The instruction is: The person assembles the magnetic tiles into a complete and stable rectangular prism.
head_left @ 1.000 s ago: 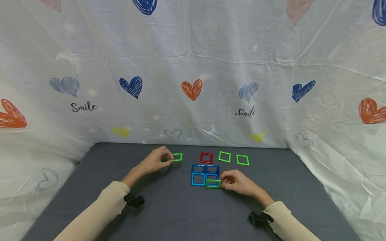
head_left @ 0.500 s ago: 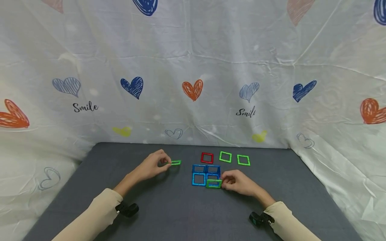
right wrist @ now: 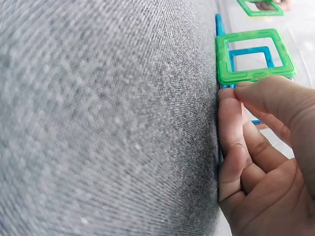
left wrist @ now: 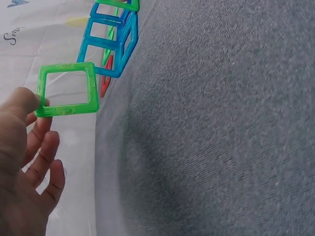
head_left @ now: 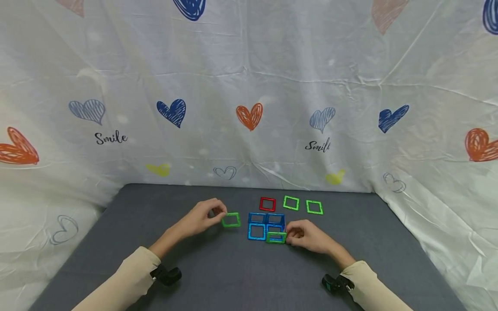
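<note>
Blue structure (head_left: 266, 225): Square blue frames, joined edge to edge, sit on a dark grey counter (head_left: 233, 276), two rows of two openings showing in the head view.
Green front frame (right wrist: 223, 61): A translucent green square spans the near right part of the blue structure and touches it, blue bars visible through its opening.
Left hand (head_left: 206, 216): A person's hand comes in from the left of the blue structure, its grip narrow, thumb and fingers pinching one side of a green square.
Pinched green frame (left wrist: 74, 109): The square is just left of the blue structure and apart from it.
Right hand (head_left: 307, 235): The grip is narrow at the near right corner of the blue structure, thumb and fingertips pinching its edge beside the green front frame; the exact edge between them is hidden.
Red frame (head_left: 260, 204): It lies just beyond the blue structure, apart from it.
Loose green frames: One (head_left: 284, 202) lies beyond the blue structure's right end, another (head_left: 307, 206) farther right.
Backdrop (head_left: 210, 138): White cloth printed with hearts and "Smile" hangs well beyond the blue structure.
</note>
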Demonstrator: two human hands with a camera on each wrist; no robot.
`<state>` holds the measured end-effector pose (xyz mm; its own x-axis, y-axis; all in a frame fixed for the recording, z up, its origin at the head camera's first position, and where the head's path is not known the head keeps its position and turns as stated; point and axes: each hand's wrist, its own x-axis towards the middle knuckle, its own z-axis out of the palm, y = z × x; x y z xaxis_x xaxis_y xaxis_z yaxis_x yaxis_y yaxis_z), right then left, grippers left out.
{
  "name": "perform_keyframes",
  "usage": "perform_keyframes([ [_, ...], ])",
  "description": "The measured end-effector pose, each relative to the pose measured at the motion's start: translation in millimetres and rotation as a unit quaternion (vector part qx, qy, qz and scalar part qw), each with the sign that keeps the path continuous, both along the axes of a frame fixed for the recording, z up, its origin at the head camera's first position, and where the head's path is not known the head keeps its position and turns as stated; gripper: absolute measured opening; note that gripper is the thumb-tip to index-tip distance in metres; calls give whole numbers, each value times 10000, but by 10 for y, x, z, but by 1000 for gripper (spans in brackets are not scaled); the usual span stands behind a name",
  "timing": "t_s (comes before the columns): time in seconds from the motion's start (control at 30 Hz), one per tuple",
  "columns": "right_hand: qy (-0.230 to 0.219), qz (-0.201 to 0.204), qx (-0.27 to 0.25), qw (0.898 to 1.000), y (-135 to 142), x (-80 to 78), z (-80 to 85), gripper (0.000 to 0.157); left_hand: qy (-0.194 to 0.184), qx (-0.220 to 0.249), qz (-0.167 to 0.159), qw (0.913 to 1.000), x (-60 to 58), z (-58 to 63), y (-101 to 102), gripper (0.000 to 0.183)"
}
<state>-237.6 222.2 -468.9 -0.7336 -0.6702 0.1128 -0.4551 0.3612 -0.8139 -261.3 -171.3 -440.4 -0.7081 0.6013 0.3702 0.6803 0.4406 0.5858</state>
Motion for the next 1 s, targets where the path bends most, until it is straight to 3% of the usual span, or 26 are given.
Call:
perform_keyframes([
  [0.2,-16,8,-1,10000,8,1,6,10,5,147,-124,9998,0,-41,13,6],
  [0.57,-57,-45,46,10000,-6,-1,-5,11,105,406,-723,9965,30,-92,114,6],
  [1.0,-56,-91,74,9999,-7,-11,-16,11,-160,321,-801,9961,97,-144,253,4],
])
